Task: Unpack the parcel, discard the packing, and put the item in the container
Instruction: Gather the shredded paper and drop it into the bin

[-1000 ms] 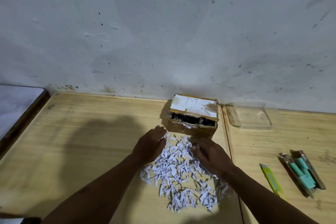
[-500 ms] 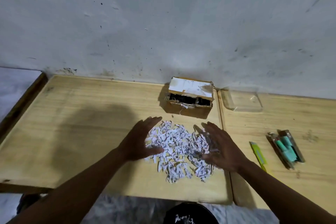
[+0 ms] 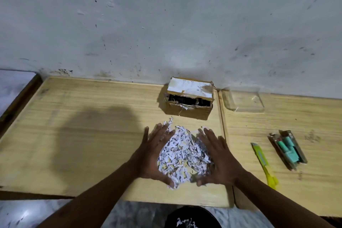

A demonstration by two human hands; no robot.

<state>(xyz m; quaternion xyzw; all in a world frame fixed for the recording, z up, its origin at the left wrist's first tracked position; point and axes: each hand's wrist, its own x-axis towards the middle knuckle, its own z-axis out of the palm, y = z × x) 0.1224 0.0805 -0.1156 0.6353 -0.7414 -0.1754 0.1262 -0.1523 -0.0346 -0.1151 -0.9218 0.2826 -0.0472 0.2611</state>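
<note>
Near the table's [image 3: 83, 135] front edge, the left hand [image 3: 153, 153] and right hand [image 3: 218, 159], fingers straight, squeeze the shredded paper [image 3: 182, 155] between them. The parcel [image 3: 189, 102] sits opened at the back edge. What seems to be the item [image 3: 287, 149] lies toward the right edge, not yet in the clear container [image 3: 244, 101].

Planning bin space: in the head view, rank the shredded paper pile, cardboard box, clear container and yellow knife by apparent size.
1. shredded paper pile
2. cardboard box
3. clear container
4. yellow knife
The pile lies nearer the camera, so its lead over the box is unsure.
</note>
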